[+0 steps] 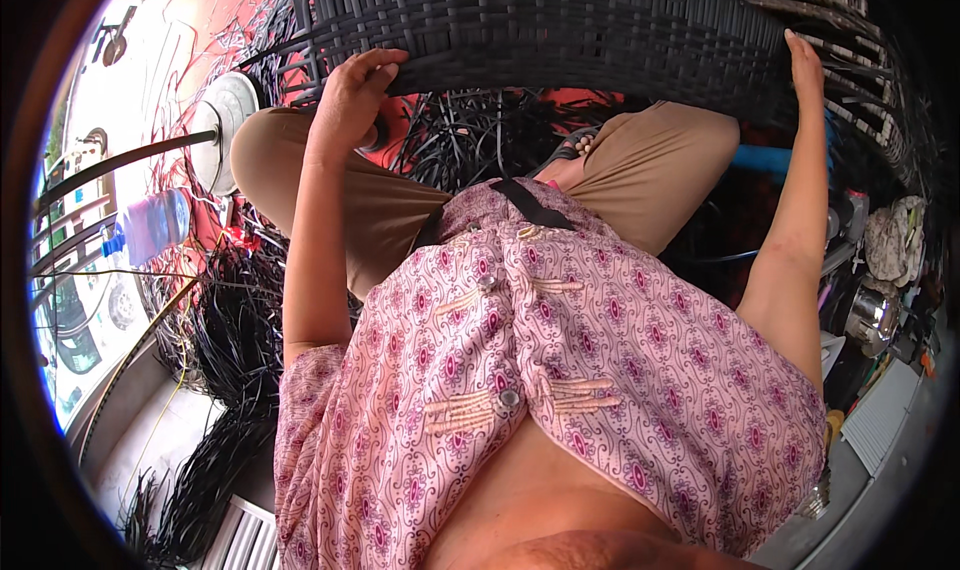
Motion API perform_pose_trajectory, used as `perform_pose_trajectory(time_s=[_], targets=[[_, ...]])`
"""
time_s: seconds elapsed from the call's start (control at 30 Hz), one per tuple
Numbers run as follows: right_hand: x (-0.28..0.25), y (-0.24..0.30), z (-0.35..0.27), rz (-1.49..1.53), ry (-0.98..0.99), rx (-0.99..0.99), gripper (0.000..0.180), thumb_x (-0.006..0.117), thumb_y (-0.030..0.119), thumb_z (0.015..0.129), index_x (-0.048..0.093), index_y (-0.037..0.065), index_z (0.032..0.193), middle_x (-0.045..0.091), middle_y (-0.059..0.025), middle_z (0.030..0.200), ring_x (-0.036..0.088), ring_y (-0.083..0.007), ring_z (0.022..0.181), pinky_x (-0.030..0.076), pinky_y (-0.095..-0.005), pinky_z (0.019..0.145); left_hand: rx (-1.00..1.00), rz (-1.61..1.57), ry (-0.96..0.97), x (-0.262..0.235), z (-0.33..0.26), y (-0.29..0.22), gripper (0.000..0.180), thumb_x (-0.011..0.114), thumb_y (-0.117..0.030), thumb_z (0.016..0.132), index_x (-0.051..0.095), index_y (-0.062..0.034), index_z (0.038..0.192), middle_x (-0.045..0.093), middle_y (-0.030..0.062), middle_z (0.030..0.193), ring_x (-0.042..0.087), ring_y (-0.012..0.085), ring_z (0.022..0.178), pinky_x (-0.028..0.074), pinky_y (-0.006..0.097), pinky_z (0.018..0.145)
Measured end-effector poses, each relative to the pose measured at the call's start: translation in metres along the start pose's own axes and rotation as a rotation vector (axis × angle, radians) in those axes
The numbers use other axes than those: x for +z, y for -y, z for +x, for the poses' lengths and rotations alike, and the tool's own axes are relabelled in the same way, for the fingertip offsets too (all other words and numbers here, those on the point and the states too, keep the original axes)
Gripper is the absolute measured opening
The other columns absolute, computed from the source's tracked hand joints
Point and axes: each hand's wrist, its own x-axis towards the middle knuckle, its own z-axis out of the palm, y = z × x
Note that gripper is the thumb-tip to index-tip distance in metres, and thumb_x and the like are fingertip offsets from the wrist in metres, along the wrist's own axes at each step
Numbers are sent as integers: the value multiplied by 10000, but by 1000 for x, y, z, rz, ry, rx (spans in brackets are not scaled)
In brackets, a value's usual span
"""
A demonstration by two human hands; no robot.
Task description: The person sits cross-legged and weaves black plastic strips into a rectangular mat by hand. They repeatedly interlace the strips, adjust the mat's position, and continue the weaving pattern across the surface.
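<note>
I see my left hand (352,98) curled over the near edge of a wide woven black panel (560,30), fingers (385,65) folded onto the weave and clamped on it, so that end stays put above my knees. My right hand (806,65) lies flat and open-fingered against the panel's far right edge, touching it; I judge it steadies rather than grips. With 2 hands at opposite ends, the panel spans my lap and its weave faces me. Just below the left hand, loose black strips (480,135) spill between my tan-trousered legs (300,160), near enough to draw from. Further left of that hand stands a white fan (222,120) and a clear water bottle (155,225); more black strands (225,320) trail on the floor below them. Beyond the right hand, cluttered shelves (880,260) hold rags and metal ware.
</note>
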Motion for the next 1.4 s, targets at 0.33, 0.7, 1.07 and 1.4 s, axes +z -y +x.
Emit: perform_pose_trajectory(time_s=[0.33,0.7,1.07,1.4], targets=[[23,260,-166,358,-228,-627,288,697,109,923,676,11,1193,703,-120,1050,693,-214,878,551,-326,760,84,36,-112,-1,-10,-9,211,642,-162,943,743,-29,1073,659,112,892,710,198,741,550,316,705],[133,343,-267,504,549,-987,271,715,275,950,741,72,1128,759,-92,1011,730,-209,937,556,-310,837,161,188,-247,-8,-26,-39,217,648,-147,901,747,-13,1039,730,159,966,721,265,746,559,361,752],[115,336,-281,860,739,-769,267,706,247,977,751,43,1143,734,-8,848,659,-58,757,548,-218,687,351,222,-188,-6,-23,-92,221,650,-168,944,731,-7,1072,711,96,888,713,167,710,546,307,666],[104,304,-269,972,590,-543,221,687,238,997,762,46,1076,601,63,679,503,-3,591,354,-182,506,305,-95,-299,24,15,-83,209,663,-167,933,741,-28,1069,734,91,859,722,153,726,548,306,670]])
